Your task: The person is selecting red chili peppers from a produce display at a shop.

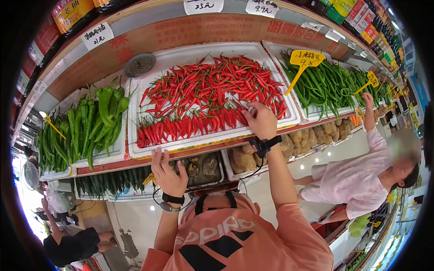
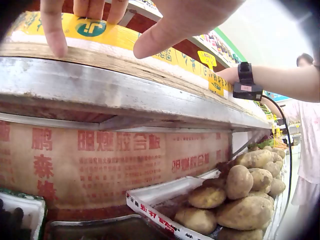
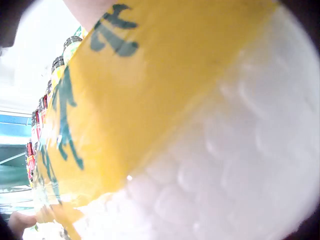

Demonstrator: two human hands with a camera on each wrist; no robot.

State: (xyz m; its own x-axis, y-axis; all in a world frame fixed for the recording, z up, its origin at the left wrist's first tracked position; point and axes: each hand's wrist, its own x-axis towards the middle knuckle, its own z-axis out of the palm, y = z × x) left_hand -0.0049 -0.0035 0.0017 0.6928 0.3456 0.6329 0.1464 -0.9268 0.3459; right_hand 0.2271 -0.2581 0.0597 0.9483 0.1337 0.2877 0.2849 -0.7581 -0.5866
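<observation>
Peppers point(image 1: 212, 86), slender and red, are lying in a white foam tray point(image 1: 176, 53) on the display surface point(image 2: 110, 85). Along the front, a row point(image 1: 181, 128) is forming an ordered line: stems are pointing away from the person and tips toward the front rim, presumably giving a neat, easily inspected face. Behind it, the remaining peppers are lying loose in mixed directions; the raised rim is likely keeping them contained.

The left hand point(image 1: 169, 174) is extending, fingers spread, at the tray's yellow-taped front wall and is grasping nothing; it is possibly providing support, though contact cannot be confirmed. The right hand point(image 1: 262, 121) is reaching over the row's right end, fingers bending inward, a posture suiting fine handling; whether it is pinching a pepper cannot be told.

Count: two hands are working at one red-pepper tray. One perforated metal dish point(image 1: 140, 66) is sitting at its rear left corner. One large yellow price sign point(image 1: 307, 58) is standing at the right, beside green chillies point(image 1: 321, 86). Red peppers are overlapping too densely for an exact count; the row alone is containing more than ten.
</observation>
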